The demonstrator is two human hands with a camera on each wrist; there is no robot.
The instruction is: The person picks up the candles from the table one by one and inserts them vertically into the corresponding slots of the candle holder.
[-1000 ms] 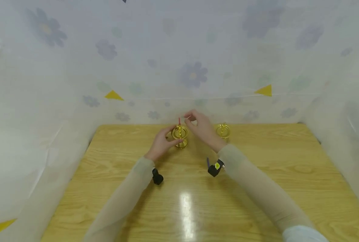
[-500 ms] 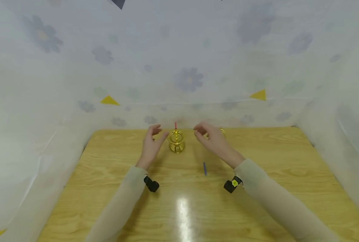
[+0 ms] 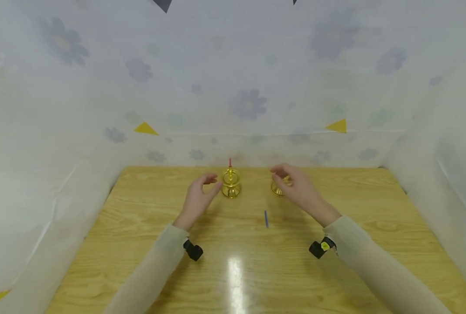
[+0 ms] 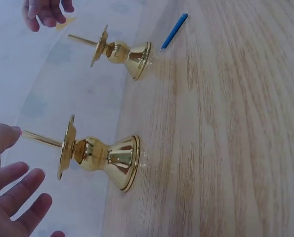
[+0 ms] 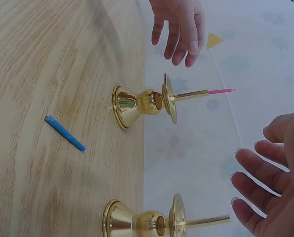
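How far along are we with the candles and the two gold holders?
One done: the left holder carries a pink candle. Nothing is in hand; the left hand and right hand are both open. Left: the right holder has a bare spike, and the blue candle lies on the table.

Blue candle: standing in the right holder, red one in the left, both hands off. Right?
Not quite. The blue candle lies flat on the table, in front of the holders; head view shows it. The red candle does stand in the left holder, both hands off.
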